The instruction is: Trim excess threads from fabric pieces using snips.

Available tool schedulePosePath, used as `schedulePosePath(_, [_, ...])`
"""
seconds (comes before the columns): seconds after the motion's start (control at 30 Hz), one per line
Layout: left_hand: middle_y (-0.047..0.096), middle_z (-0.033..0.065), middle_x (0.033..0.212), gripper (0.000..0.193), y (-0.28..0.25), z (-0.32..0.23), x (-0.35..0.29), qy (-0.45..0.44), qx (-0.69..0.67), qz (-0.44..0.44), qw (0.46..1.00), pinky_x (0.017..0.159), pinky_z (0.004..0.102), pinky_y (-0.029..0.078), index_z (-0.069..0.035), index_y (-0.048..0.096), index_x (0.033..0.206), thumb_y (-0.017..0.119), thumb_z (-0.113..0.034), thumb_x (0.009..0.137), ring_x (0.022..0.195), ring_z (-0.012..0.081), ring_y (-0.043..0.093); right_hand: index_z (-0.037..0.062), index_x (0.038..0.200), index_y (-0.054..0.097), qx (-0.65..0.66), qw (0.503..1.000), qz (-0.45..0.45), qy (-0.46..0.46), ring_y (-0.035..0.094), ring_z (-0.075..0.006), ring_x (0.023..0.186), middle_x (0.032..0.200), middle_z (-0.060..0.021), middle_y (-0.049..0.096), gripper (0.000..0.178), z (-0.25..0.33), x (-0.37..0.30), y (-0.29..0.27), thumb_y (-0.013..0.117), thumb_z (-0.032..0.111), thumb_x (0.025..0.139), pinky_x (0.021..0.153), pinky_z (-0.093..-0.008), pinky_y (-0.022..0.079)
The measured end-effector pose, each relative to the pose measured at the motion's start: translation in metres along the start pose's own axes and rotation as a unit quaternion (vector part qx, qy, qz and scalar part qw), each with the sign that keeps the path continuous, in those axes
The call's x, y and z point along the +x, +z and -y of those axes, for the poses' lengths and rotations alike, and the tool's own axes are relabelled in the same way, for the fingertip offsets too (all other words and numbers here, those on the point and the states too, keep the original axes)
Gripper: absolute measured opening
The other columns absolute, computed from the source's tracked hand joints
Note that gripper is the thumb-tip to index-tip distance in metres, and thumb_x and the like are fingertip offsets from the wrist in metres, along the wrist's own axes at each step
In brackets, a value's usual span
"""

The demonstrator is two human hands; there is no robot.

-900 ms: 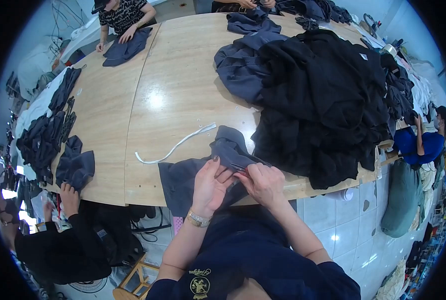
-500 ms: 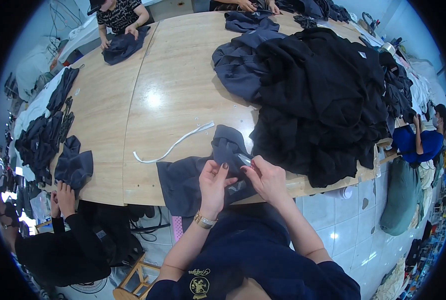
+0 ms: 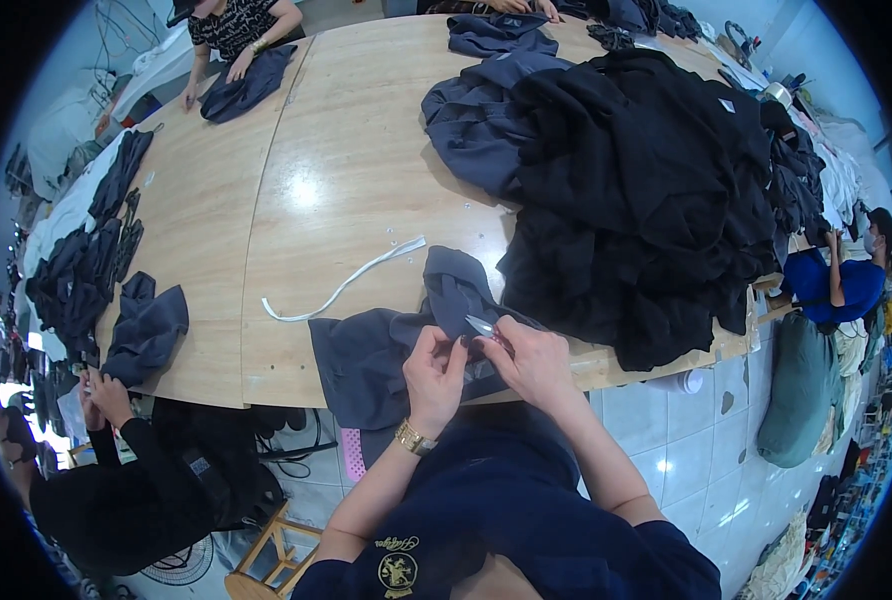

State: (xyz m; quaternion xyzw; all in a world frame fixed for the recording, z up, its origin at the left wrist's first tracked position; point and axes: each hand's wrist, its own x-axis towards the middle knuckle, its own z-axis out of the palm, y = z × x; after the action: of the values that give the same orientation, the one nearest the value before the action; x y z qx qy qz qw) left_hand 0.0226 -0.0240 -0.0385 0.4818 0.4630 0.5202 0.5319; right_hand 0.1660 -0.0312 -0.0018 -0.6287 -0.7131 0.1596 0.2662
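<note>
Since a moment ago: hands drawn slightly closer together at lower centre of the frame, small silvery snips point(image 3: 482, 324) now raised clear between them, grey garment point(image 3: 386, 350) barely shifted on the table edge. Suggests trimming of loose threads under way, not finished. Left hand point(image 3: 434, 372) pinching a fold of the grey cloth; right hand point(image 3: 532, 362) closed around the snips (blades pointing up-left). White strip point(image 3: 344, 283) lying loose on the wooden table point(image 3: 306, 190), just left of the garment. Big black clothing heap point(image 3: 646, 190) at upper right, with a small pale square label point(image 3: 727, 105) showing on top; print too small to read.
</note>
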Motion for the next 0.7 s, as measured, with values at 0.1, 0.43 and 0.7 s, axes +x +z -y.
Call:
schedulePosePath(0.1, [0.058, 0.0028, 0.076, 0.006, 0.0, 0.003, 0.0, 0.005, 0.005, -0.004, 1.0, 0.059, 0.0184, 0.046, 0.002, 0.049, 0.085, 0.055, 0.0, 0.085, 0.067, 0.0046, 0.057, 0.0085, 0.076, 0.048, -0.003, 1.0, 0.002, -0.001, 0.058, -0.0285, 0.053, 0.06, -0.0084, 0.058, 0.029, 0.0, 0.001, 0.001, 0.054, 0.035, 0.086, 0.045, -0.0375, 0.043])
schedulePosePath(0.43, [0.058, 0.0031, 0.078, 0.008, 0.0, 0.004, 0.001, -0.006, -0.008, 0.003, 1.0, 0.06, 0.0187, 0.046, 0.001, 0.048, 0.086, 0.056, -0.001, 0.085, 0.068, 0.0042, 0.056, 0.0076, 0.075, 0.048, -0.018, 0.999, -0.029, -0.03, 0.058, -0.027, 0.053, 0.061, -0.0085, 0.058, 0.028, -0.004, 0.005, 0.008, 0.056, 0.032, 0.085, 0.046, -0.0358, 0.043])
schedulePosePath(0.7, [0.058, 0.0045, 0.084, 0.014, -0.007, 0.008, 0.009, -0.065, -0.084, 0.04, 0.993, 0.064, 0.022, 0.051, 0.004, 0.054, 0.095, 0.054, -0.008, 0.089, 0.071, 0.0086, 0.059, 0.0008, 0.079, 0.042, 0.312, 0.936, -0.072, 0.15, 0.049, -0.014, 0.06, 0.063, -0.0099, 0.047, 0.026, -0.021, 0.023, 0.021, 0.06, 0.019, 0.085, 0.056, -0.0289, 0.04])
